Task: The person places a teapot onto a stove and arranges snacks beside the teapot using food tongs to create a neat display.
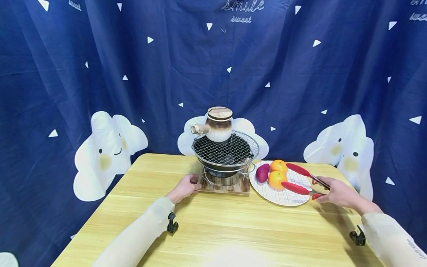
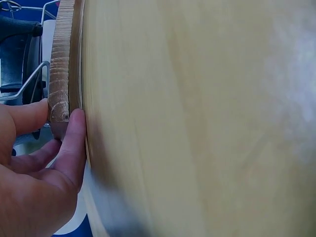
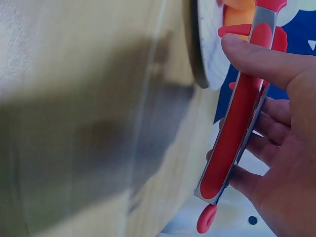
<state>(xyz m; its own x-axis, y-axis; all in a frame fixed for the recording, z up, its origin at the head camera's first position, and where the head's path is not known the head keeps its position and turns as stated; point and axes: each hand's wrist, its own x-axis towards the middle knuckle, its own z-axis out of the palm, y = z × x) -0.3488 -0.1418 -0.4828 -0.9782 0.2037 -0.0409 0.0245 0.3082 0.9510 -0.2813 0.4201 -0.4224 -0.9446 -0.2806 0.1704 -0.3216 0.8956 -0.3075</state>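
My left hand [image 1: 185, 187] pinches the near left corner of a wooden board [image 2: 60, 69], thumb on one face and fingertips on the other. On that board stands a round black grill [image 1: 221, 152] with a wire mesh top. My right hand [image 1: 343, 193] holds red and metal tongs [image 3: 237, 118], its thumb across one arm and its fingers behind. The tongs' red tips are spread apart over a white plate [image 1: 287, 200], each close to an orange; whether they touch cannot be told. An upper orange [image 1: 278, 166], a lower orange [image 1: 277, 180] and a purple sweet potato [image 1: 262, 173] lie there.
A brown and white teapot [image 1: 220, 128] with a wooden lid and side handle sits on the back of the grill mesh. The plate stands right beside the grill's board. A blue curtain [image 1: 160, 81] hangs behind the wooden table [image 1: 213, 226].
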